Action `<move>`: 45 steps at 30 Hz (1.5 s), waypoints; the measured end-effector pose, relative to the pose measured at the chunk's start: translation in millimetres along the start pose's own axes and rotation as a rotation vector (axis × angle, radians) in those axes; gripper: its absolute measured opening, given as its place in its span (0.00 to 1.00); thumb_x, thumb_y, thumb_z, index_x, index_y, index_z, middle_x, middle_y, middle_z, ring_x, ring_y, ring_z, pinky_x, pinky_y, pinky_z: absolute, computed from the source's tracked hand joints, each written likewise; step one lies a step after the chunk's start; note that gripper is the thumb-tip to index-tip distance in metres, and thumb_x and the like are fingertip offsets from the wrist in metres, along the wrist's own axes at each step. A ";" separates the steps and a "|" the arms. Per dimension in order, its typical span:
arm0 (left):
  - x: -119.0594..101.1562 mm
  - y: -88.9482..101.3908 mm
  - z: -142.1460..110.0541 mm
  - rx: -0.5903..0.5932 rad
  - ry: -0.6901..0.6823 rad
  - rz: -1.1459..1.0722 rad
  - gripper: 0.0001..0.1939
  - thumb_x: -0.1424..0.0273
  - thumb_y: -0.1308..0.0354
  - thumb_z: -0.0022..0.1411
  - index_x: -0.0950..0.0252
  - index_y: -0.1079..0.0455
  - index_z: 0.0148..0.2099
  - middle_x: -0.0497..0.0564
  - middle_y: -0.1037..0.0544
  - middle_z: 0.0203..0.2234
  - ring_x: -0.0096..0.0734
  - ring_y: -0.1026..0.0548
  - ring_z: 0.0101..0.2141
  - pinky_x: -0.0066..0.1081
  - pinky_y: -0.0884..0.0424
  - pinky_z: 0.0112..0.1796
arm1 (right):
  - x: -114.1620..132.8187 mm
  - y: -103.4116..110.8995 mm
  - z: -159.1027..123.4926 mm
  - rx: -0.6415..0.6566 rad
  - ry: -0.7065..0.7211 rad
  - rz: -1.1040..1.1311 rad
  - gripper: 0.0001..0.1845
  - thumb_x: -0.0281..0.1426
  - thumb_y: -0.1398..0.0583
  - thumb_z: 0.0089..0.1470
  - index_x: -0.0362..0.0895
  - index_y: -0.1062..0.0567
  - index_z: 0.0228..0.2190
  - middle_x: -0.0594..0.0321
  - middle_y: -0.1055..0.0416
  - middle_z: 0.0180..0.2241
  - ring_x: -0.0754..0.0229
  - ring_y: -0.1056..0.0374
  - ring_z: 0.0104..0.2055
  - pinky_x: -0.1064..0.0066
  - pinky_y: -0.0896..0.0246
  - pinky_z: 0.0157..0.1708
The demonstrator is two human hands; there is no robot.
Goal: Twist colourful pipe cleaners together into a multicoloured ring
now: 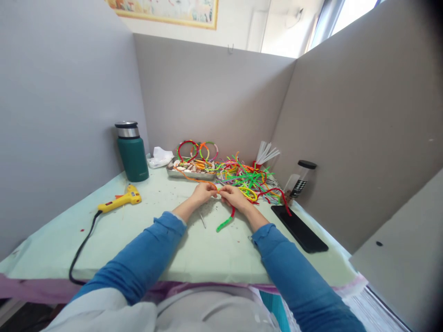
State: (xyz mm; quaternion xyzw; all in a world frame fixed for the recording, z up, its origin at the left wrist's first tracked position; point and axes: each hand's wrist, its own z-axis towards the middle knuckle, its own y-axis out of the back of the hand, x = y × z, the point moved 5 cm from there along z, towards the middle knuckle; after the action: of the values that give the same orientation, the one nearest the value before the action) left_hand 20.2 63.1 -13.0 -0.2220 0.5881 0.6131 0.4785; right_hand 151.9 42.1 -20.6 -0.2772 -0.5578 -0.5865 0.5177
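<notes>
My left hand (204, 193) is closed in a pinch on an orange pipe cleaner (188, 177), whose loose end reaches up and left toward the metal tray. Fingertips nearly meeting it, my right hand (235, 198) is closed on a fuzzy band (225, 224) that hangs below the palm, red above and green at its end. Orange and green fuzz shows between the two hands; how the pieces join is hidden by the fingers. A thin pale rod (202, 219) lies on the table under my left hand.
A metal tray (192, 175) of shells, with several fuzzy hoops (188, 143) behind it, stands beside a pile of pipe cleaners (245, 173). A yellow glue gun (121, 199) and green bottle (132, 154) are left; a black phone (299, 229) and clear bottle (302, 180) right.
</notes>
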 end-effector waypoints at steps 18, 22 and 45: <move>-3.4 -5.3 2.6 0.025 -0.102 0.091 0.07 0.73 0.48 0.47 0.68 0.29 0.28 0.49 0.25 0.21 0.25 0.30 0.24 0.23 0.37 0.26 | -3.4 1.7 4.9 -0.076 -0.008 -0.204 0.07 0.30 0.48 0.44 0.40 0.31 0.26 0.68 0.36 0.16 0.71 0.47 0.16 0.79 0.53 0.18; -5.9 -4.8 -1.3 0.025 -0.059 0.029 0.07 0.74 0.48 0.47 0.69 0.30 0.29 0.49 0.25 0.21 0.23 0.32 0.21 0.21 0.40 0.22 | -4.1 2.2 5.6 -0.081 -0.003 -0.191 0.07 0.30 0.48 0.44 0.40 0.32 0.25 0.68 0.36 0.16 0.71 0.47 0.17 0.79 0.53 0.18; -13.7 -6.1 -11.3 0.079 0.082 -0.137 0.07 0.77 0.46 0.48 0.71 0.33 0.33 0.47 0.26 0.21 0.13 0.44 0.10 0.20 0.50 0.13 | -2.8 1.1 7.2 -0.092 0.051 -0.211 0.08 0.31 0.47 0.44 0.40 0.29 0.24 0.67 0.34 0.18 0.68 0.42 0.21 0.78 0.51 0.20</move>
State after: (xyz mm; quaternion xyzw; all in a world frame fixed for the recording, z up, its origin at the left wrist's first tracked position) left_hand 28.1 47.1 -7.1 -0.2678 0.6144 0.5455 0.5032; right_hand 152.0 49.9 -21.2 -0.2252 -0.5430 -0.6695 0.4540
